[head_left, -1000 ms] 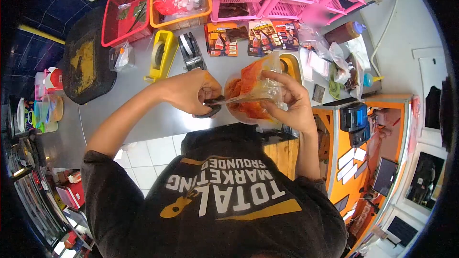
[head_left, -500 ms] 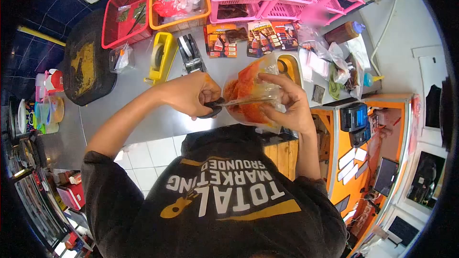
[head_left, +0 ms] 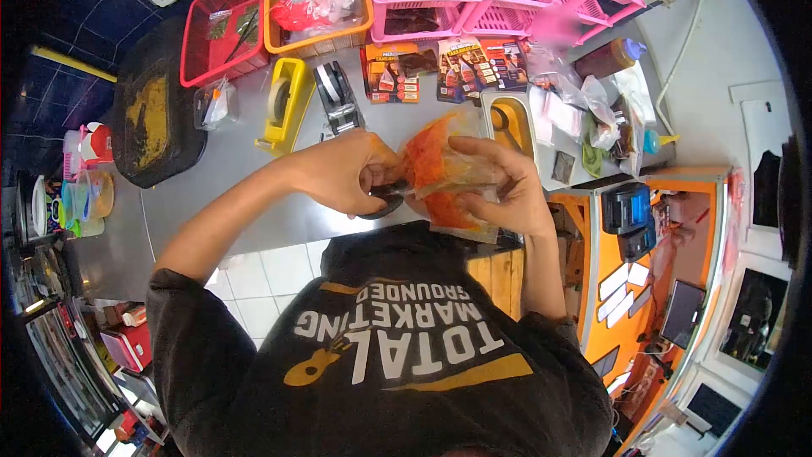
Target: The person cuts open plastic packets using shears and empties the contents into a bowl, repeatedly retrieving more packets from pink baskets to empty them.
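Note:
My left hand is closed around the black handle of a pair of scissors, at the left edge of a clear plastic pouch with orange-red contents. The scissor blades are mostly hidden by the hand and the pouch. My right hand pinches the pouch from its right side, fingers above and thumb below. Just behind the right hand lies a metal tray with a yellow-orange item in it.
A yellow tape dispenser and a black one stand behind my left forearm. Farther back are red, orange and pink baskets. Printed cards lie before the baskets. Plastic bags and a bottle sit at right.
My left hand has moved slightly right, closer to the pouch, and the blades that showed across it are now mostly hidden. The pouch has shifted and creased, uncovering more of the metal tray.

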### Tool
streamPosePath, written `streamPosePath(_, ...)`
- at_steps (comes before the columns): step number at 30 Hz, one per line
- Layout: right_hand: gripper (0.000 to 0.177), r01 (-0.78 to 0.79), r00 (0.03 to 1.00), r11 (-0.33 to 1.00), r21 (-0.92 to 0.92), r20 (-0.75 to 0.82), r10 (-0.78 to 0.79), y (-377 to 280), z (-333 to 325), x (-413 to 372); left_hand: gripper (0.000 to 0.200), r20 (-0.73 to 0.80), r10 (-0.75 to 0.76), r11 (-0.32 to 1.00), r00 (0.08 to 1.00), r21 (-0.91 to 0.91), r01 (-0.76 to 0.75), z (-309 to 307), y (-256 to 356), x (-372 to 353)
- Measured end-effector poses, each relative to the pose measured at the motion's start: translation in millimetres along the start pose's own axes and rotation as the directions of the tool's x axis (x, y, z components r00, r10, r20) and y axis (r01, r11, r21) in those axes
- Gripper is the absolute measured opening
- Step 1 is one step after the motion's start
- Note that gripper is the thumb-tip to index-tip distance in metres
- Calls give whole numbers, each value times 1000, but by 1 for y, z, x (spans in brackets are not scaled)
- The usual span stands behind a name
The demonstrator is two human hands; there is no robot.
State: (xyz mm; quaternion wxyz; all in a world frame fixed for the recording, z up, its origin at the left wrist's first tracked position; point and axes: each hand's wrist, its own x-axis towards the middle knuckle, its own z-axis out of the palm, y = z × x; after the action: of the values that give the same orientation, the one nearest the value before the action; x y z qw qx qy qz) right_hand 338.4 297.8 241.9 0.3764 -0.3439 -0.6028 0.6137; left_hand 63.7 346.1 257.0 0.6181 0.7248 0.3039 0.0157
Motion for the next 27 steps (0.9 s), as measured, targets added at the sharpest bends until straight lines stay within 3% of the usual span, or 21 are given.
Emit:
streamPosePath(3,64,0,1000,1000,-25,31,1,-3,-1,-1,10,19,-49,996,999,-71,50,2,-3,2)
streamPosePath(5,65,-19,999,999,-32,48,20,-2,0,-1,9,20,56,998,998,16,-56,4,-2,2)
streamPosePath(7,64,-20,998,999,-25,58,21,1,1,0,9,3,53,999,999,10,-53,5,6,1)
streamPosePath(12,63,6,999,993,-117,48,-1,3,0,2,20,-16,-47,997,999,-65,46,5,15,-1)
streamPosePath(14,63,8,999,994,-107,41,-3,5,0,3,22,-47,16,992,999,125,-10,6,19,0)
streamPosePath(15,64,24,998,993,-112,55,-18,7,-3,4,22,-50,17,992,999,125,-10,6,19,1)
streamPosePath(18,65,16,998,993,-115,58,-10,5,-1,6,25,-21,-107,994,994,2,107,7,14,5)
streamPosePath(20,66,-6,999,993,-119,46,11,3,-1,7,19,-81,56,989,995,142,-44,9,11,7)
streamPosePath(23,67,8,996,984,-180,92,9,2,-2,10,20,-112,114,963,987,257,-82,9,15,8)
streamPosePath(25,68,-79,995,994,-81,51,84,-3,0,10,21,-111,49,984,993,178,-29,8,20,8)
streamPosePath(27,68,-66,996,992,-108,60,73,-4,-1,11,22,-99,-13,995,995,97,22,8,19,9)
